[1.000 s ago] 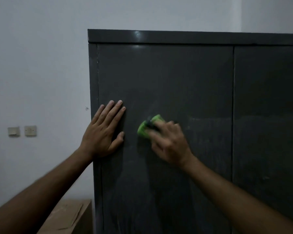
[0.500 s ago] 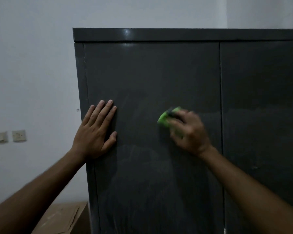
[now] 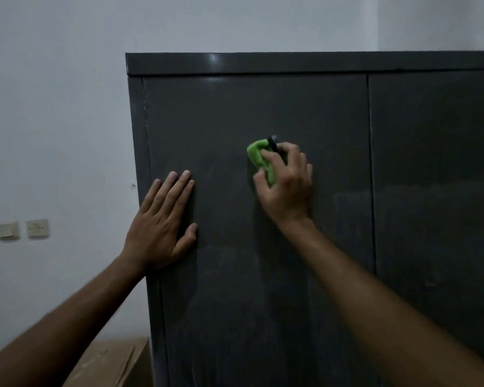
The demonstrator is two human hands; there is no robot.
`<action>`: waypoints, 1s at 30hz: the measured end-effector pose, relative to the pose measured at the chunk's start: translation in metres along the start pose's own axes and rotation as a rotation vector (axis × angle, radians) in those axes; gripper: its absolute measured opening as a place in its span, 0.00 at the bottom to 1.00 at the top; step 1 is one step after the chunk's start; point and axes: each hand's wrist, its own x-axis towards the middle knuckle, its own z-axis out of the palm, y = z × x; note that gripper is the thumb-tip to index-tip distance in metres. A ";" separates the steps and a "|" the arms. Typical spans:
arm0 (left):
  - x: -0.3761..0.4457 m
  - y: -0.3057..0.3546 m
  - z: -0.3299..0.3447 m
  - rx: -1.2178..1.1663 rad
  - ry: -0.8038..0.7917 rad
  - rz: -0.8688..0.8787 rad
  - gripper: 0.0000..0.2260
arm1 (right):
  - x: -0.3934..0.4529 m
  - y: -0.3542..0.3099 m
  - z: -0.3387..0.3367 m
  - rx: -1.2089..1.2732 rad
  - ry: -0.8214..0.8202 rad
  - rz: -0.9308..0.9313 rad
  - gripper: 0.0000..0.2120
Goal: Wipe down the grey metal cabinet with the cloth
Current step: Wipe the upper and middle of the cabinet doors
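A tall grey metal cabinet (image 3: 263,107) with two doors fills the middle and right of the view. My right hand (image 3: 287,185) grips a bunched green cloth (image 3: 256,155) and presses it against the left door, above mid height. A dark edge of the cloth shows at its top. My left hand (image 3: 162,222) lies flat with straight fingers on the left door near the cabinet's left edge. Faint wipe streaks show on the door below both hands.
A white wall stands to the left with two wall switches (image 3: 23,229) low on it. A brown cardboard box (image 3: 109,364) sits on the floor against the cabinet's left side. The seam between the doors (image 3: 370,177) runs right of my right hand.
My right hand has slid the green cloth to the right and then upward across the left door. My left hand stays flat in the same place on the door.
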 end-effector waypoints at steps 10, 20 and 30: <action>-0.002 -0.002 0.002 -0.004 0.006 0.022 0.37 | -0.037 0.050 -0.030 -0.035 -0.171 -0.341 0.15; -0.001 -0.003 -0.009 -0.028 -0.050 0.036 0.37 | -0.070 0.079 -0.045 -0.053 -0.282 -0.637 0.14; 0.043 0.059 -0.013 -0.132 -0.113 0.177 0.34 | -0.100 0.085 -0.055 -0.066 -0.334 -0.579 0.15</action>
